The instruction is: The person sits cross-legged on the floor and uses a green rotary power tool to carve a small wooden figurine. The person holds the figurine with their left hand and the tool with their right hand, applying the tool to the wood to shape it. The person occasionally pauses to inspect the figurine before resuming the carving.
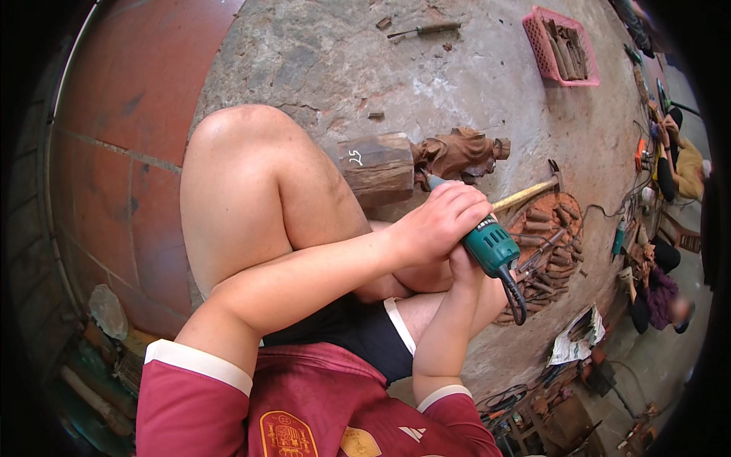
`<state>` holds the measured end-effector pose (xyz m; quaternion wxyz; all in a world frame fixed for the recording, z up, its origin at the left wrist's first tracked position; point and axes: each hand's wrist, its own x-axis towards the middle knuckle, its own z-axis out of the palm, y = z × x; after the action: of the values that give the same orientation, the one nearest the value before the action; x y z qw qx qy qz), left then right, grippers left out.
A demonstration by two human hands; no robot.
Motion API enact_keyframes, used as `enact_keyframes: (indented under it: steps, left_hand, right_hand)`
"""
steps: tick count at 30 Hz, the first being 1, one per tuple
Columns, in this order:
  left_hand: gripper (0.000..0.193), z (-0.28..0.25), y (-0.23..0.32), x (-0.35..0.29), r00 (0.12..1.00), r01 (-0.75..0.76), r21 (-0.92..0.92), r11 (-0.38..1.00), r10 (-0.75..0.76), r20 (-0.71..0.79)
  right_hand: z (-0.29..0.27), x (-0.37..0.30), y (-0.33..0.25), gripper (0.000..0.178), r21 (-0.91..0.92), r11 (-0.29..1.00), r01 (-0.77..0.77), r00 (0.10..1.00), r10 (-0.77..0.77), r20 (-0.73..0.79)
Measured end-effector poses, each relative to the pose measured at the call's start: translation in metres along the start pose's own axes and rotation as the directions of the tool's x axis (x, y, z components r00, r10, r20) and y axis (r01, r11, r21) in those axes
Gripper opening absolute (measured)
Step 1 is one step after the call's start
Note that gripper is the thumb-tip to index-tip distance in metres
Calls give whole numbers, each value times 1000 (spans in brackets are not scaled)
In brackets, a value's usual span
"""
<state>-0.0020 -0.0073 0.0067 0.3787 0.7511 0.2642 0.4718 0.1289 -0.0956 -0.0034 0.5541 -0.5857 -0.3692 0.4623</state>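
Observation:
A dark wooden carving (461, 152) lies on its side on the floor, with a carved figure at its right and a squared block base (377, 169) at its left bearing white hand-drawn marks. Both my hands are closed around a green electric die grinder (491, 242). My left hand (449, 217) wraps over its body from above. Lower down, my right hand (463, 268) grips it from beneath, its fingers partly hidden. The tool's tip meets the carving where figure and block join; whether it touches the wood I cannot tell. A black cord leaves the tool's rear end.
A yellow-handled hammer (527, 195) lies beyond my hands, beside a pile of chisels (552, 263). One chisel (426, 30) rests far off on the concrete. A pink basket (537, 47) holds wood pieces. Other people (689, 171) sit at the right among cords and tools.

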Motion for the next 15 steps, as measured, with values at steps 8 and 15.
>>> enact_keyframes:
  steps: [8, 15]
  left_hand:
    - [39, 4, 1, -2, 999, 35, -21, 999, -34, 27]
    - [39, 4, -1, 0, 1000, 7, 0, 1000, -7, 3]
  right_hand:
    - [-5, -2, -2, 91, 31, 998, -61, 997, 60, 51]
    - [-7, -1, 8, 88, -29, 999, -44, 999, 43, -12]
